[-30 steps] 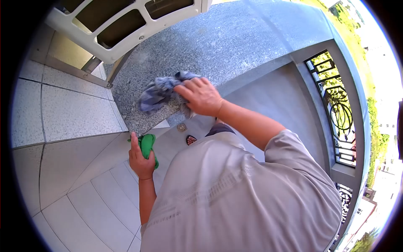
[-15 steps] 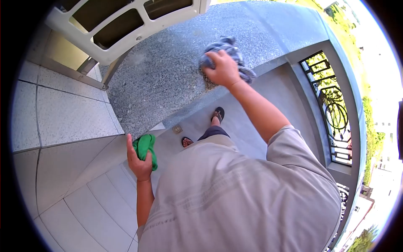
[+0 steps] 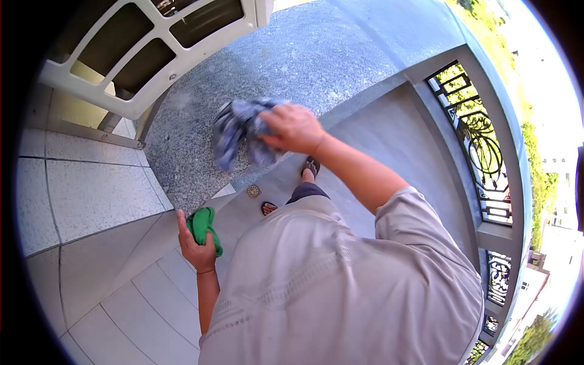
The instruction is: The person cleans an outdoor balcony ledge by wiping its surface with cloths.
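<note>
shirt (image 3: 340,292): pale grey-beige, thin, loosely creased | front: bands of small darker marks, too fine to read, running crosswise | sleeve (image 3: 403,214), right: short, wide, same cloth, ending above the elbow | trousers (image 3: 308,190): dark navy, hem above the ankle | sandals (image 3: 312,164): dark, open-toed, one per foot

A speckled gray granite surface (image 3: 292,48) curves around a smooth gray floor (image 3: 389,140) containing a round drain cover (image 3: 253,191). At upper left, a white-framed window sash (image 3: 164,23) with dark panes stands open above it. Pale wall tiles (image 3: 97,188) with dark joints adjoin the surface. At right, black ornamental ironwork (image 3: 484,152) fills a gray-framed opening; bright daylight falls on greenery (image 3: 538,201) and buildings beyond.
</note>
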Available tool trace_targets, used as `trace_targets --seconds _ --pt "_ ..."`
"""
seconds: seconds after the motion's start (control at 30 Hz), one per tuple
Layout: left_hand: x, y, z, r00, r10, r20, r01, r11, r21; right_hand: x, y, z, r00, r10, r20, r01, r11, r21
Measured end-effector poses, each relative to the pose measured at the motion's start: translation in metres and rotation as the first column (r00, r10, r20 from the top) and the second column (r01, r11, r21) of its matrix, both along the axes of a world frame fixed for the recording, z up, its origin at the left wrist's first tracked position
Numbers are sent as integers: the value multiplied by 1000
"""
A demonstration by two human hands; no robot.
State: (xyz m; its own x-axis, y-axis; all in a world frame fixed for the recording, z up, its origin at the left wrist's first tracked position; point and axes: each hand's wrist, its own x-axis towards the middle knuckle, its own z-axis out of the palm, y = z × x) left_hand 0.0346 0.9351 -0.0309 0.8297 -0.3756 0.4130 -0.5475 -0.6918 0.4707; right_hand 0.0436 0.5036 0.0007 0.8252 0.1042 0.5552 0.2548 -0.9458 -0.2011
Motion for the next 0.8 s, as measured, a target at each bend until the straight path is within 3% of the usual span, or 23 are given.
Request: trace_targets --seconds 0.03,0.1,0.17,0.2,0.3,0.37,0.4,0.47,0.5,0.53,0.6,0.7,0.73,0.8 --pt "0 -1 -2 1000 -6 -15 6 1000 -30 -8 -49 -6 976 -210 62 211 977 -19" --pt "3 1 -5 999 -29 -42 25 997 -79 -22 -139 -9 824 -567 9 567 822 -59" --pt "6 1 -3 999 -30 -25 28 996 -83 -22 -197 -14 651 -758 46 758 646 -83" --pt "6 -1 -1 1000 -24 -14 23 996 -85 -17 -199 -6 590 -807 -26 805 590 -60" --pt "1 -4 11 996 -5 -92 -5 994 -105 11 -156 -8 732 -675 -92 680 715 164" --pt "2 -3 12 996 12 -85 -20 996 -89 29 -79 8 886 -417 -201 459 850 257" --pt "2 -3 11 997 16 -81 -23 996 -83 35 -33 19 897 -280 -341 378 887 267" --pt "1 -7 8 999 13 -37 -15 998 -55 42 60 5 951 93 -296 24 929 368" --pt "2 -7 6 1000 12 6 -12 999 -34 39 102 10 894 329 -304 -192 894 405" --pt "2 -7 3 999 15 52 -15 1000 -14 37 139 2 833 528 -165 -433 807 401" --pt "6 1 -8 993 21 120 -26 999 42 29 178 13 766 635 -98 -612 768 191" --pt "7 10 -5 989 -16 146 -1 994 111 29 143 4 856 509 -87 -500 859 110" --pt "9 9 2 989 -30 145 12 992 126 27 114 -1 891 449 -68 -432 885 175" --pt "8 8 8 992 -33 124 19 994 109 13 36 -3 978 199 -60 -190 973 134"
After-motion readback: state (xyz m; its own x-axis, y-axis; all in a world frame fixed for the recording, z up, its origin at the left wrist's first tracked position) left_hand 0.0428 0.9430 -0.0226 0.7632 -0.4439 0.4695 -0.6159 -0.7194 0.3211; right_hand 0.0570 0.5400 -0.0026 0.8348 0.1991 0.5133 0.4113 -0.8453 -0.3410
